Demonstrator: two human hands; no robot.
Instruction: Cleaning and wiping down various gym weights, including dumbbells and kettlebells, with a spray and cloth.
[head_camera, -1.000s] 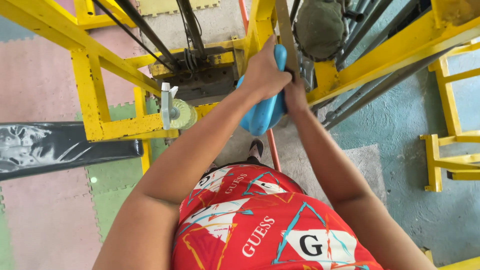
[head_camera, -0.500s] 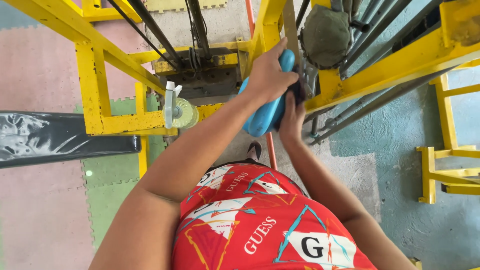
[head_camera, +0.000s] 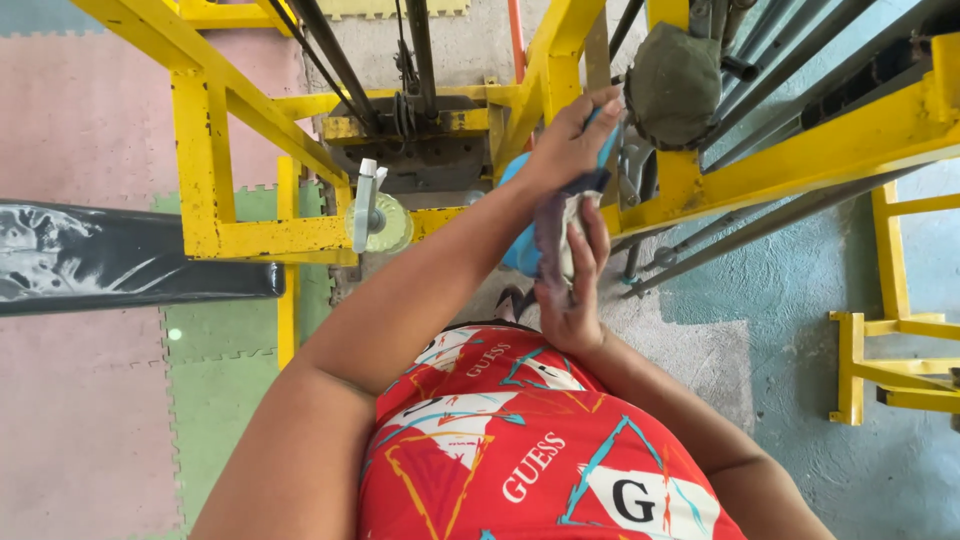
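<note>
two hands meet at the yellow steel frame (head_camera: 215, 170), seen from above. the left hand (head_camera: 565, 145) reaches up and forward, its fingers curled and pressed together over the upper end of a blue spray bottle (head_camera: 520, 245), holding it against the frame's upright bar. the bottle's long axis runs on a slant from the lower left, where its rounded blue body shows under the wrist, to the upper right, where its top disappears beneath the left fingers; which way the nozzle points cannot be told, since the hand covers it. the right hand (head_camera: 570, 300) sits just below, palm up, fingers bent loosely around a crumpled greyish-purple cloth (head_camera: 558, 232) that lies between the two hands and touches the bottle's side. the cloth hangs roughly upright, its folds running up toward the left hand. behind the hands, a round olive-green padded part (head_camera: 672, 85) hangs on the frame, just to the right of the left fingertips. a black padded bench (head_camera: 120, 255) stretches out to the left, well apart from the hands. pink and green foam mats (head_camera: 90, 400) cover the floor on the left.
</note>
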